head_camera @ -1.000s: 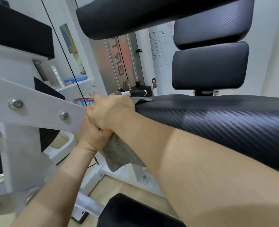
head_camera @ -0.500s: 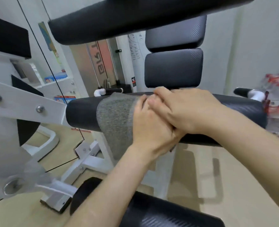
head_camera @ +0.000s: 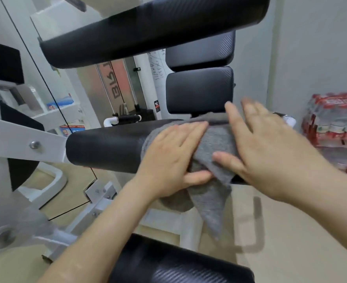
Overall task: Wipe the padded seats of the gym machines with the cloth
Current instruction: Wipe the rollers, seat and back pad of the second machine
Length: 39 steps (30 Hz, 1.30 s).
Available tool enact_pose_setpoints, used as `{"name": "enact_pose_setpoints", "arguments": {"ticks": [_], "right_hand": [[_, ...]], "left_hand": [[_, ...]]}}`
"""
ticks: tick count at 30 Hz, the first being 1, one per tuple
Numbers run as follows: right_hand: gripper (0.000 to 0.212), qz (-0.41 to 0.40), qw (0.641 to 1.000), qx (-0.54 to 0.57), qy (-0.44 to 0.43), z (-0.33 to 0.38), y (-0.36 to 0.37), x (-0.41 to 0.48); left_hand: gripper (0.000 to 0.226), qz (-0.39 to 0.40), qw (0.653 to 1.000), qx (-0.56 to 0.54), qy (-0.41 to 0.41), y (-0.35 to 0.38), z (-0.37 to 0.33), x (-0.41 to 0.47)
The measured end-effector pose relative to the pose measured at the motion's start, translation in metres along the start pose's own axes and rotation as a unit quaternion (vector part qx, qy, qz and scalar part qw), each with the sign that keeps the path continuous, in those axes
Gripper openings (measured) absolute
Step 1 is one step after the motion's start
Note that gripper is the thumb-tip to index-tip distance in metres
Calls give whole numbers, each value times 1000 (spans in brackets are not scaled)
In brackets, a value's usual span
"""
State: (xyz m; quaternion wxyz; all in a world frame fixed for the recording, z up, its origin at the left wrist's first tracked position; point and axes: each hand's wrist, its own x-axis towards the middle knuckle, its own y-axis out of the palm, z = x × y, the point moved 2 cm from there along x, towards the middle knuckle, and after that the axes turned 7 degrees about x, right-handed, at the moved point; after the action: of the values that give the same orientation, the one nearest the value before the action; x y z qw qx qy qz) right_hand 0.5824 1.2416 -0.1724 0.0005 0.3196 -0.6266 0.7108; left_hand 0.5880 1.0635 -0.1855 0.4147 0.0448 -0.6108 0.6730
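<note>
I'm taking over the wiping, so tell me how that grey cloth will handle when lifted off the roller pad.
Probably floppy: the grey cloth drapes over the roller pad and a loose corner hangs below it. Likely light: it looks thin and creases softly under the left hand and right hand. It may slide on the pad's smooth-looking cover.

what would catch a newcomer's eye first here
In the middle, the left hand presses a grey cloth onto the black padded roller, with the right hand open beside it, thumb on the cloth. A wrapped pack of bottles stands at the far right.
</note>
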Motion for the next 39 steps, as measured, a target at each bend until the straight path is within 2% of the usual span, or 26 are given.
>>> {"name": "enact_pose_setpoints", "arguments": {"ticks": [2, 5, 11, 13, 16, 17, 19, 20, 22, 23, 25, 26, 28, 29, 31, 33, 35, 37, 39], "right_hand": [[100, -2, 999, -27, -22, 23, 14, 1], [106, 37, 996, -65, -54, 50, 22, 21], [83, 76, 989, 3, -130, 42, 9, 39], [69, 116, 986, 27, -120, 30, 1, 33], [26, 162, 980, 93, -74, -2, -21, 25], [21, 182, 975, 122, -44, -14, -28, 23], [33, 196, 969, 151, 22, -36, -41, 14], [45, 172, 974, 141, 49, -44, -45, 10], [55, 27, 993, 98, 54, -48, -52, -1], [52, -48, 990, 118, 52, -44, -55, -8], [42, -106, 967, 222, 58, -35, -50, -14], [38, -95, 956, 271, 64, -31, -44, -14], [40, -32, 936, 342, 79, -20, -29, -11], [47, -5, 937, 343, 60, -14, -25, -9], [57, 19, 953, 302, 14, -5, -20, 0], [60, 49, 968, 245, 20, -2, -18, 13], [63, 91, 975, 199, 34, -7, -13, 31], [64, 146, 958, 241, 55, -14, -7, 52], [62, 188, 931, 302, 85, -20, -2, 70]], "left_hand": [[87, 29, 998, 41, -39, 9, 36, -20], [92, 16, 997, 34, -63, 10, 57, -30], [98, 27, 996, 29, -84, 11, 45, -22], [98, 33, 994, 51, -96, 8, 32, -15], [95, 44, 992, 69, -97, 7, -3, 7], [91, 46, 992, 67, -98, 7, -18, 18], [77, 45, 992, 64, -102, 8, -49, 43], [70, 46, 992, 64, -101, 6, -65, 57], [48, 56, 995, 54, -65, 3, -90, 82], [33, 76, 996, 33, -43, 4, -97, 91], [21, 100, 994, -35, -21, 1, -96, 96], [12, 88, 993, -73, -11, 0, -89, 90], [34, 65, 995, -74, 0, 1, -69, 71], [41, 51, 996, -72, 2, 3, -59, 60], [42, 23, 997, -73, -8, 4, -46, 44], [40, 8, 998, -51, -28, 6, -40, 39], [41, -16, 998, 19, -53, 1, -37, 46], [42, 45, 994, 35, -93, 0, -30, 60], [45, 171, 975, -20, -142, 9, -16, 79]]}}
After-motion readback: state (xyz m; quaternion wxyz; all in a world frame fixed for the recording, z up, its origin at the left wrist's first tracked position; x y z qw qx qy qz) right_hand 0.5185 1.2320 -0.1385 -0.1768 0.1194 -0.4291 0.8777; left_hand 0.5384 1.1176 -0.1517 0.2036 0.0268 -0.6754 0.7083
